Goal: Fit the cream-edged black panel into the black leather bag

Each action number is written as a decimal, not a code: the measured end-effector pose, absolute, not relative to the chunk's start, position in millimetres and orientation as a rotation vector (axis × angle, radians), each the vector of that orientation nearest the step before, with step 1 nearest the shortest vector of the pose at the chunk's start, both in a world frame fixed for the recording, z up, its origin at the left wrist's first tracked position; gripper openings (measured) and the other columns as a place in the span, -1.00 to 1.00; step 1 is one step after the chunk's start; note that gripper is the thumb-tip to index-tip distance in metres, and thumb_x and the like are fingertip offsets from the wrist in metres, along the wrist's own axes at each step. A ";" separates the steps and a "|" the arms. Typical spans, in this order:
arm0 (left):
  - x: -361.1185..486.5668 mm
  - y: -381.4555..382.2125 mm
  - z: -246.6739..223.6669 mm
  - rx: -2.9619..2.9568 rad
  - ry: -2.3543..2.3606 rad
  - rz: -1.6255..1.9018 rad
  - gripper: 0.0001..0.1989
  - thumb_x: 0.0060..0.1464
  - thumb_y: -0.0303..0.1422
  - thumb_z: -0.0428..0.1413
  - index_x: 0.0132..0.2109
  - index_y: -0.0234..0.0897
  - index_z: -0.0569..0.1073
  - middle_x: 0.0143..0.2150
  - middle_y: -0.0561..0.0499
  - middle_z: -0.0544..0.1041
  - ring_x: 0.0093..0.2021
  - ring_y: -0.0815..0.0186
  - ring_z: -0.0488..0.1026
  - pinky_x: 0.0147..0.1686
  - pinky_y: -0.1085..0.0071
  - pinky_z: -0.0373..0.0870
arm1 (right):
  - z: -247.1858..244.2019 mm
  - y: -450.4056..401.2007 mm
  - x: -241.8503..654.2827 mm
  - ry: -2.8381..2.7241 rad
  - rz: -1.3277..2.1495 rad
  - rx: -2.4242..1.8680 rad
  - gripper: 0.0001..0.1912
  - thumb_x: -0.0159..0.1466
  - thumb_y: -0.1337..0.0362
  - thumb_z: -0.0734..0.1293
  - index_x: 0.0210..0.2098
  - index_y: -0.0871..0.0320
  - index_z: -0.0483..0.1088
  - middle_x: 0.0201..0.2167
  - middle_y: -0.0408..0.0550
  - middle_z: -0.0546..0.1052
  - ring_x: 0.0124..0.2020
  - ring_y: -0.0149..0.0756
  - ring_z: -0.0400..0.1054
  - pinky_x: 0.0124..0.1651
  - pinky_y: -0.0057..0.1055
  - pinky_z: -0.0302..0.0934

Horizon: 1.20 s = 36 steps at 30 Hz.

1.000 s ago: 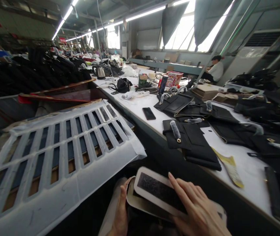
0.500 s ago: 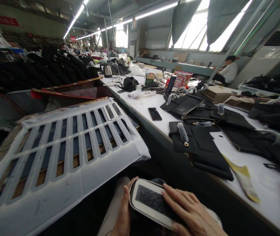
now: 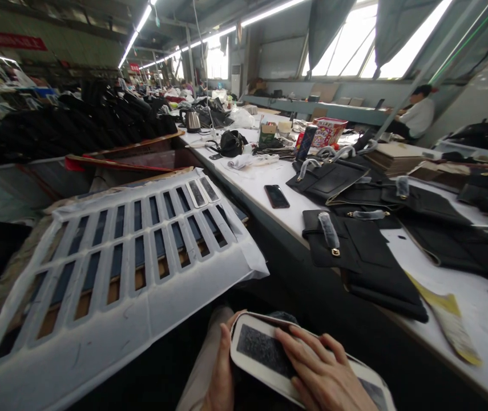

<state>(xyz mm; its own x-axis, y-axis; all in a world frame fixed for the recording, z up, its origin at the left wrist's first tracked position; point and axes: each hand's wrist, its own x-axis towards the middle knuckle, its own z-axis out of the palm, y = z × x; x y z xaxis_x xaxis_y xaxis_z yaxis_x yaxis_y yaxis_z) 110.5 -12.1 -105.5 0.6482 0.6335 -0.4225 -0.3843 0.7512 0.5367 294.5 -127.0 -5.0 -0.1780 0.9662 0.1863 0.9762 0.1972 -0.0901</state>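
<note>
Low in the view, over my lap, a bag base [image 3: 265, 374] rests lengthwise, its rounded end pointing up and left. A cream-white frame with a dark rough middle covers its face, and a thin black edge runs round it. My left hand [image 3: 221, 365] grips the rounded end from the left side, thumb along the edge. Flat across the frame lies my right hand [image 3: 321, 365], fingers stretched out and touching the surface. That hand hides the middle of the piece; a second dark area shows beyond it at lower right.
To the left, a white sheet with slots [image 3: 128, 311] lies on a stand, two white frames [image 3: 203, 191] at its far corner. On the long white table [image 3: 398, 251] are black bags [image 3: 363, 262], a phone [image 3: 277, 196], a yellow packet [image 3: 451, 322] and a kettle [image 3: 191, 120]. A person [image 3: 417, 114] sits at far right.
My right hand has slid left and down over the bag base, uncovering its lower right end. The view has turned slightly left. My left hand keeps its hold.
</note>
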 end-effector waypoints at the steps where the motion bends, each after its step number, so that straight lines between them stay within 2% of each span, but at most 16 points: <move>1: 109.9 -12.4 -104.3 0.422 0.651 0.612 -0.28 0.13 0.20 -0.02 0.26 -0.14 0.35 0.14 -0.11 0.52 0.28 -0.02 0.29 0.29 0.09 0.16 | -4.7 -126.3 292.6 -2.241 -0.053 -1.853 -0.58 0.36 0.22 0.28 0.21 0.06 0.34 0.17 -0.17 0.46 0.12 -0.20 0.42 -0.01 -0.35 0.35; 6: 107.2 -9.5 -99.0 0.413 0.654 0.632 -0.40 0.13 0.14 0.05 0.15 -0.12 0.48 0.15 0.00 0.51 0.32 0.03 0.24 0.32 0.23 0.11 | -4.4 -120.3 281.2 -2.048 0.039 -1.882 -0.69 0.34 0.24 0.29 0.05 0.13 0.45 0.10 -0.03 0.53 0.06 -0.20 0.44 0.02 -0.36 0.38; 10: 107.4 -4.6 -99.0 0.377 0.645 0.597 -0.42 0.06 0.11 0.14 0.09 -0.15 0.53 0.13 0.00 0.53 0.31 0.05 0.25 0.33 0.29 0.11 | -3.5 -106.4 270.6 -2.039 0.070 -1.859 -0.65 0.29 0.34 0.28 0.06 0.09 0.42 0.15 -0.08 0.49 -0.11 -0.16 0.48 -0.16 -0.27 0.44; 13: 108.5 -2.9 -96.9 0.318 0.622 0.588 -0.43 0.03 0.09 0.19 0.07 -0.16 0.55 0.12 -0.02 0.54 0.30 0.03 0.26 0.34 0.26 0.09 | 4.6 -92.0 261.6 -2.121 0.180 -1.889 -0.59 0.27 0.40 0.26 0.10 0.06 0.40 0.14 -0.15 0.49 -0.20 -0.13 0.46 -0.25 -0.19 0.42; 16: 109.1 -2.5 -91.2 0.316 0.609 0.571 -0.44 0.01 0.07 0.22 0.06 -0.17 0.55 0.13 -0.03 0.53 0.30 0.02 0.26 0.36 0.22 0.02 | 16.7 -81.8 255.1 -2.138 0.361 -1.984 -0.66 0.27 0.39 0.25 0.00 0.04 0.46 0.11 -0.16 0.52 -0.18 -0.07 0.43 -0.20 -0.12 0.38; 19: 109.3 -2.3 -84.5 0.375 0.618 0.569 -0.43 0.08 0.09 0.15 0.09 -0.20 0.52 0.12 -0.06 0.53 0.30 0.02 0.25 0.38 0.18 -0.04 | 25.9 -78.4 253.3 -2.081 0.525 -2.004 -0.72 0.26 0.37 0.26 -0.07 0.03 0.48 0.07 -0.12 0.55 -0.18 -0.10 0.41 -0.13 -0.14 0.33; 25: 107.2 -0.2 -81.5 0.419 0.570 0.510 -0.45 0.16 0.08 0.06 0.13 -0.16 0.49 0.15 -0.04 0.51 0.31 0.03 0.23 0.38 0.19 -0.03 | 26.7 -78.7 253.9 -1.931 0.672 -2.023 -0.53 0.10 0.43 0.31 0.00 -0.01 0.44 0.12 -0.17 0.50 -0.05 -0.08 0.36 0.03 -0.14 0.23; 31: 102.3 2.3 -83.8 0.398 0.600 0.472 -0.45 0.17 0.07 0.06 0.15 -0.15 0.49 0.21 -0.03 0.47 0.37 0.07 0.14 0.39 0.25 -0.08 | 20.1 -84.7 252.1 -1.882 0.565 -1.955 -0.57 0.19 0.37 0.30 0.03 -0.08 0.43 0.12 -0.21 0.50 -0.03 -0.12 0.34 0.12 -0.17 0.16; 36: 100.2 6.4 -86.6 0.522 0.660 0.474 -0.42 0.15 0.08 0.07 0.15 -0.20 0.48 0.26 -0.07 0.43 0.39 0.02 0.10 0.39 0.19 -0.06 | 20.8 -88.5 249.1 -1.807 0.718 -2.012 -0.55 0.20 0.36 0.28 0.07 -0.09 0.41 0.17 -0.24 0.45 0.06 -0.05 0.28 0.16 -0.07 0.14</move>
<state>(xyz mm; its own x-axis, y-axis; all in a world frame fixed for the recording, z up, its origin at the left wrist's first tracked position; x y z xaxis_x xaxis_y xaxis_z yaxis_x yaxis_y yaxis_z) 100.2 6.4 -86.6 0.6946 0.5631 -0.4477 -0.2449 0.7702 0.5889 249.1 -88.5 20.8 0.0626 0.9880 -0.1412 0.8152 -0.1322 -0.5639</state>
